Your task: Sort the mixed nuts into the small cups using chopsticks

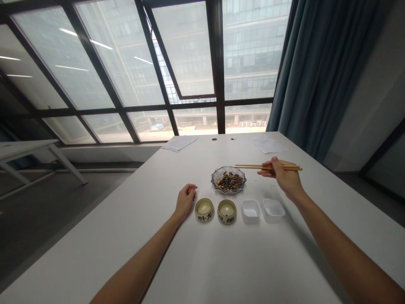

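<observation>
A pair of wooden chopsticks [253, 167] lies level in my right hand [286, 175], whose fingers are closed around it. The chopstick tips point left and are over the right part of a clear, faceted glass bowl [217, 185]. Mixed dark, brown and pale nuts or beans [230, 180] fill the bowl; their exact kinds are too small to tell. My left hand [186, 200] rests on the table in a loose curl, holding nothing. Just right of it stands a cream cup with black characters [204, 216], beside a similar second cup [227, 218]. Both cups look empty inside.
Two small translucent plastic boxes [251, 217] sit right of the cups, nearer than my right hand. Paper sheets [179, 143] lie at the far left of the white table [196, 257], with another paper [270, 145] at the far right. Windows and a blue curtain [303, 80] stand beyond.
</observation>
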`<state>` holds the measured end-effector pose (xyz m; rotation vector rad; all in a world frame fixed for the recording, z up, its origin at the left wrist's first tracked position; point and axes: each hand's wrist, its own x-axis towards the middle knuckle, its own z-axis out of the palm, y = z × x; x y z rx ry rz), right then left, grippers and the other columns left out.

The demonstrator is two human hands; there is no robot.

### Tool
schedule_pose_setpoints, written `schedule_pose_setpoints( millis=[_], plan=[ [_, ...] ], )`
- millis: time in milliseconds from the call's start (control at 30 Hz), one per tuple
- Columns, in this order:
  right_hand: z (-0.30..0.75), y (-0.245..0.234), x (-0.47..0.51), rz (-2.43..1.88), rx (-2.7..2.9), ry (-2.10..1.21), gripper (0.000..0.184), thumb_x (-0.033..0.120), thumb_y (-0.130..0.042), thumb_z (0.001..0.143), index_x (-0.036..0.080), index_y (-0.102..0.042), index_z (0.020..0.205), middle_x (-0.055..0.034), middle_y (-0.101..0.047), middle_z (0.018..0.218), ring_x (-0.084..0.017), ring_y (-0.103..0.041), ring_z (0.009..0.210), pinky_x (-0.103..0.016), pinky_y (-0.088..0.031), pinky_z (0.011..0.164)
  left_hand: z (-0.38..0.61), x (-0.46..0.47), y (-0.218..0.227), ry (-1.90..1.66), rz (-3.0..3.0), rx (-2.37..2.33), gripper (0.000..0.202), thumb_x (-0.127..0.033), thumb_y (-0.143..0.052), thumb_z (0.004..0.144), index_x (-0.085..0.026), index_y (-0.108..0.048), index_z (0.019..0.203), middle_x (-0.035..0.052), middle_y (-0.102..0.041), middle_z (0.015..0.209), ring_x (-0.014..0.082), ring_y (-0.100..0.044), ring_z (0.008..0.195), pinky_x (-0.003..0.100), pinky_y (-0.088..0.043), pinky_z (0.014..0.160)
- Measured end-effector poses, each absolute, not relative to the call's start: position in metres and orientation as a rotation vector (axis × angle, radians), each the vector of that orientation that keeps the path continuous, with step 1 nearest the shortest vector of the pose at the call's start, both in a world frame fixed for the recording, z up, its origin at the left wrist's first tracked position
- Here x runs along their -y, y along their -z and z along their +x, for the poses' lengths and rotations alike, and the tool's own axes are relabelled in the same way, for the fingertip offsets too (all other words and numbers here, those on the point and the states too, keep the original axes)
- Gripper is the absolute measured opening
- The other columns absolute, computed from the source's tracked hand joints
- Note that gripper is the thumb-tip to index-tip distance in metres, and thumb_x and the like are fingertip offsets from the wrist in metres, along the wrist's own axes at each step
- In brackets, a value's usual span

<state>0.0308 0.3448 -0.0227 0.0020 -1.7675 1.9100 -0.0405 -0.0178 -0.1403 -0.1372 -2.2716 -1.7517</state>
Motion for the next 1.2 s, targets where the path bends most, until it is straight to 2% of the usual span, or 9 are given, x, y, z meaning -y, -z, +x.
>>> schedule_pose_setpoints(
  millis=[300,700,900,1200],
  plan=[
    [0.017,0.045,-0.347,-0.011,1.956,-1.747,0.068,0.079,-0.072,0.077,0.011,-0.076,0.075,-0.0118,-0.074,0.061,-0.025,-0.076,0.053,-0.028,-0.064,0.049,-0.041,0.018,0.141,1.744,-0.143,2.280,0.025,-0.040,-0.059,0.078,-0.020,-0.068,0.089,-0.0043,-0.051,0.056,0.0171,-0.048,0.054,0.027,-0.036,0.056],
    [0.013,0.060,-0.351,0.067,2.141,-1.659,0.065,0.074,-0.064,0.088,0.012,-0.078,0.078,-0.0107,-0.074,0.059,-0.022,-0.073,0.051,-0.028,-0.060,0.051,-0.041,0.018,0.140,1.727,-0.153,2.285,0.023,-0.038,-0.058,0.080,-0.020,-0.068,0.090,-0.0047,-0.051,0.056,0.0165,-0.048,0.054,0.027,-0.037,0.055],
    [0.010,0.066,-0.352,0.099,2.118,-1.606,0.064,0.072,-0.060,0.093,0.012,-0.077,0.077,-0.0081,-0.070,0.055,-0.015,-0.060,0.042,-0.025,-0.049,0.042,-0.039,0.017,0.139,1.719,-0.158,2.288,0.023,-0.038,-0.058,0.080,-0.019,-0.068,0.090,-0.0043,-0.052,0.055,0.0164,-0.049,0.054,0.027,-0.037,0.055],
    [0.013,0.069,-0.342,-0.003,1.995,-1.479,0.069,0.073,-0.051,0.097,0.014,-0.072,0.068,-0.0056,-0.061,0.045,-0.015,-0.057,0.041,-0.025,-0.043,0.041,-0.039,0.017,0.138,1.701,-0.149,2.296,0.025,-0.038,-0.060,0.078,-0.018,-0.069,0.090,-0.0045,-0.052,0.055,0.0165,-0.050,0.053,0.027,-0.038,0.054]
  ],
)
